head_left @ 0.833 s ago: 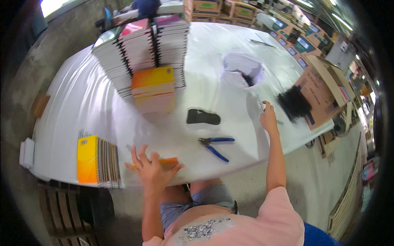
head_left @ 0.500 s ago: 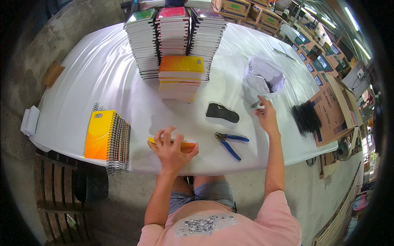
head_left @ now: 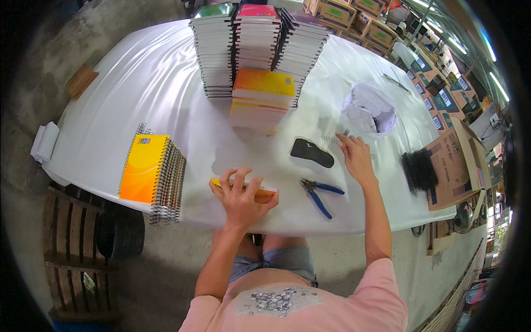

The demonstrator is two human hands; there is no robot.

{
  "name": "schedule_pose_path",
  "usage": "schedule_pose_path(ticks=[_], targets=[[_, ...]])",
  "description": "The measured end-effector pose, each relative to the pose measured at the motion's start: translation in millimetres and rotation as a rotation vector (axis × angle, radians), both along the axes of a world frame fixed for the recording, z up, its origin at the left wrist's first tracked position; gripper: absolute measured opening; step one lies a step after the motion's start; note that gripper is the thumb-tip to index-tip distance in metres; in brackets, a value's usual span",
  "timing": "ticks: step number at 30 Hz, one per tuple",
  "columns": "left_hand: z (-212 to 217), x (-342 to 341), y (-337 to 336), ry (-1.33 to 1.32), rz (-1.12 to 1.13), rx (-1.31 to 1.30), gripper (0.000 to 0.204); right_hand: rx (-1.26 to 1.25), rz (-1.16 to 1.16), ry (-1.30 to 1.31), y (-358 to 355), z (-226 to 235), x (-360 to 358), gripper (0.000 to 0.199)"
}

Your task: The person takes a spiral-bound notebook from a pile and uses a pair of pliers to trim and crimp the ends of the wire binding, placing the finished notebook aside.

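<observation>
My left hand [head_left: 241,200] is curled over a thin yellow-orange notebook [head_left: 269,195] near the table's front edge, its thumb at the right end. Most of the notebook is hidden by my fingers. Farther right, my right hand [head_left: 357,157] has its fingertips drawn together on a thin dark spiral binding coil [head_left: 329,138]; the fingers cover part of the coil. Blue-handled cutting pliers [head_left: 321,196] lie between my hands, jaws toward the left. Beyond them is a flat black pouch-like piece [head_left: 312,153].
Several spiral-bound yellow notebooks [head_left: 145,169] are stacked at left. Tall notebook piles [head_left: 257,44] stand at the back, with a shorter yellow pile [head_left: 262,102] before them. A white cloth-like bag [head_left: 368,105], a bundle of black coils [head_left: 418,170] and an open carton [head_left: 451,166] are at right.
The whole view has shifted, moving the table things slightly rightward. My right fingertips have moved leftward along the coil. My left hand keeps its hold on the notebook.
</observation>
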State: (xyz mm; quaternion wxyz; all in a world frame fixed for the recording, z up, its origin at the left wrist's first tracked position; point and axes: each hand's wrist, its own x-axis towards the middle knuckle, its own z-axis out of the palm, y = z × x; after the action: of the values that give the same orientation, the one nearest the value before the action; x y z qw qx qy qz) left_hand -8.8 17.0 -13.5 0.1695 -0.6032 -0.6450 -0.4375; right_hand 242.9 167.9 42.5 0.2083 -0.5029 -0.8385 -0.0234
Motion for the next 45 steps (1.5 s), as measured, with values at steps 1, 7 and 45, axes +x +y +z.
schedule_pose_path(ticks=[1, 7, 45], targets=[[1.2, 0.9, 1.8, 0.006, -0.001, 0.002, 0.034, 0.003, -0.001, -0.001, 5.8, -0.9, 2.5, 0.036], [-1.5, 0.7, -0.2, 0.006, -0.016, 0.020, 0.036, 0.110, 0.286, 0.053, 17.3, 7.2, -3.7, 0.037], [4.2, 10.6, -4.5, -0.039, -0.046, -0.002, 0.035, -0.188, 0.526, -0.064, -13.5, 21.8, -96.3, 0.024]])
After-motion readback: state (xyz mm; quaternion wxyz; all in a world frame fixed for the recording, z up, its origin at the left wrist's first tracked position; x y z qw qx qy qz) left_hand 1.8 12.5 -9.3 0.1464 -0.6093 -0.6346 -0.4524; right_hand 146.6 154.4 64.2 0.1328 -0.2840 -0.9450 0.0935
